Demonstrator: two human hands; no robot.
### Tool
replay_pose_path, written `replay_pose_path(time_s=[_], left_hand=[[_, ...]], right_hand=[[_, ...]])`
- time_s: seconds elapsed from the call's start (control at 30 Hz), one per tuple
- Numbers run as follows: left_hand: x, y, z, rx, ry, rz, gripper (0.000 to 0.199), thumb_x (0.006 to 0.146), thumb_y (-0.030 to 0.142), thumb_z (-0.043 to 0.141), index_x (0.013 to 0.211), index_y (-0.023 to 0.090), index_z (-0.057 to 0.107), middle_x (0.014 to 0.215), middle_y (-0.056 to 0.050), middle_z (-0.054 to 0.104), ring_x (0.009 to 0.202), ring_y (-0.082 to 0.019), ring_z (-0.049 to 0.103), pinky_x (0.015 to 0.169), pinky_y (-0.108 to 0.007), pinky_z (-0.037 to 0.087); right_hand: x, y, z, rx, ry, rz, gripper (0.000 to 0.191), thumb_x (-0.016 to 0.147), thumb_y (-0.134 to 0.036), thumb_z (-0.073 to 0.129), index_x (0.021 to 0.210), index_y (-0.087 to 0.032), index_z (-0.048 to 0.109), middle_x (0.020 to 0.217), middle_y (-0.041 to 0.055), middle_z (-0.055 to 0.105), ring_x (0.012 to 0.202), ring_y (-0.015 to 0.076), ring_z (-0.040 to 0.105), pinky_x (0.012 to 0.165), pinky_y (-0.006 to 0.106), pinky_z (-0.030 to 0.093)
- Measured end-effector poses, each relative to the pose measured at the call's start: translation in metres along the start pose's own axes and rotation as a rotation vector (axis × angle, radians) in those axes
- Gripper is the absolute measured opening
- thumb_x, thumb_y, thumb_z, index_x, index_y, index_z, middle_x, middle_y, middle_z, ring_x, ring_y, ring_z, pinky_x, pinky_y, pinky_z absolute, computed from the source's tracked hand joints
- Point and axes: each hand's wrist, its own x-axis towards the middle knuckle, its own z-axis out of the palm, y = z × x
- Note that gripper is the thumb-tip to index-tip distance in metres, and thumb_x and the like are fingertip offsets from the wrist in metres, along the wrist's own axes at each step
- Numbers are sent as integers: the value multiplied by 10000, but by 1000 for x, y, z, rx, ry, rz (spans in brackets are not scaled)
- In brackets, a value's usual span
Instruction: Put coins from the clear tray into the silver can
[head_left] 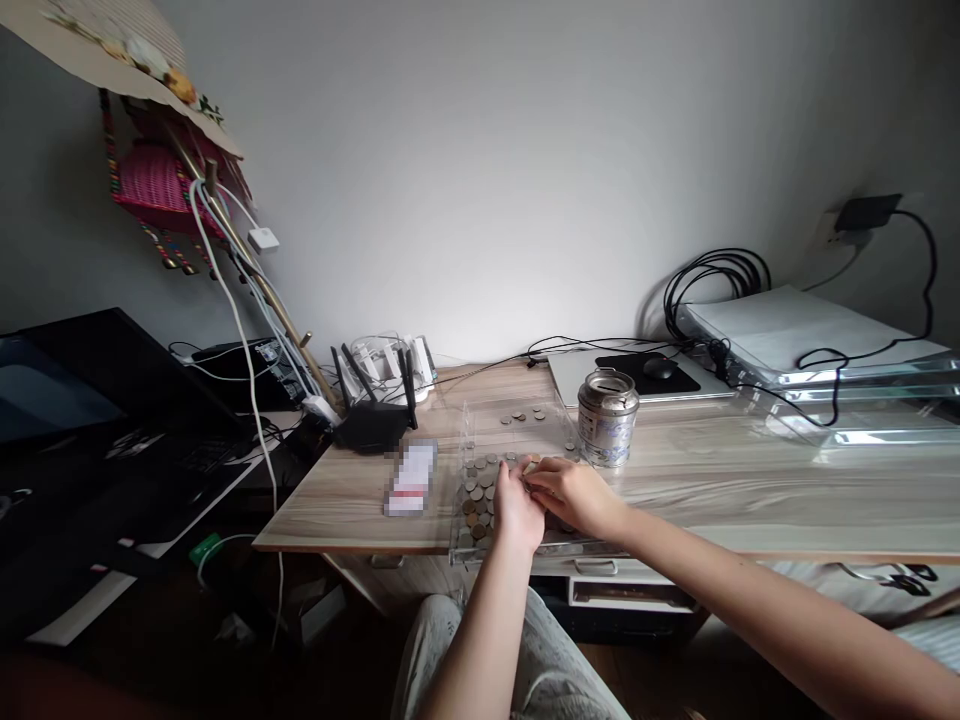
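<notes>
Centrally, a transparent tray lies at the front edge of the desk, its raised walls probably serving to keep the coins from rolling off. The coins lie mostly toward the tray's near left corner, with a few near its far edge. The left hand is palm up and loosely cupped, partly open, apparently as a shallow rest beneath the other hand's fingertips. The right hand reaches in from the right, its fingers bent closely together over the left palm; a small pale piece, probably a coin, shows at the tips, but whether it is pinched or merely touched cannot be told. The loose coins lie just beside the left hand, on its outer side, and others are partly hidden beneath both hands. A metal tin stands upright just beyond the right hand, beside the tray's right edge, presumably placed there for easy reach.
</notes>
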Motion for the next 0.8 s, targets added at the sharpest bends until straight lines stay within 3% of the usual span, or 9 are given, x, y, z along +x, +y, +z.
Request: replay_pose_path(time_s=[0.1, 0.2, 0.3, 0.37, 0.47, 0.6, 0.8], left_hand=[[-2, 0, 1, -13, -16, -14, 364, 885, 375, 293, 827, 146, 569, 759, -74, 617, 686, -143, 604, 661, -250, 455], [-4, 1, 0, 27, -62, -30, 321, 865, 373, 351, 881, 145, 577, 863, -100, 636, 817, -170, 617, 736, -280, 457], [-6, 2, 0, 95, -114, -36, 339, 852, 365, 369, 986, 125, 568, 1063, -151, 611, 997, -208, 583, 829, -313, 436], [-7, 2, 0, 128, -142, -32, 359, 854, 369, 356, 1016, 121, 559, 1127, -165, 589, 1046, -221, 561, 838, -327, 433], [-8, 1, 3, 166, -146, -18, 365, 854, 379, 343, 1015, 129, 555, 1135, -164, 592, 1054, -223, 561, 822, -330, 438], [-17, 4, 2, 286, -158, 37, 332, 837, 366, 377, 967, 132, 575, 1065, -149, 632, 970, -217, 604, 817, -329, 439], [-23, 53, -20, 819, -156, 309, 344, 793, 409, 439, 939, 141, 598, 1004, -145, 659, 923, -234, 618, 780, -350, 456]], right_hand=[[11, 2, -13, -60, -12, -10, 237, 826, -181, 431, 824, -195, 667, 846, 53, 636, 746, 149, 582, 614, 242, 419], [24, 21, -59, -141, 120, 95, 264, 834, -225, 418, 863, -215, 680, 847, 44, 648, 719, 141, 579, 560, 227, 391], [31, 55, -112, -229, 294, 392, 250, 802, -299, 469, 880, -235, 698, 923, 41, 659, 736, 160, 587, 560, 237, 390], [32, 77, -134, -298, 247, 560, 226, 754, -299, 517, 835, -210, 708, 906, 56, 667, 759, 186, 593, 587, 254, 405], [34, 96, -143, -353, 99, 632, 207, 710, -240, 528, 802, -197, 709, 888, 73, 669, 816, 210, 595, 634, 270, 422], [48, 95, -139, -387, -40, 657, 222, 683, -181, 518, 808, -182, 702, 852, 99, 660, 815, 227, 600, 623, 284, 432], [60, 83, -145, -446, -137, 635, 251, 698, -142, 499, 864, -144, 688, 905, 142, 650, 843, 242, 600, 655, 302, 446]])
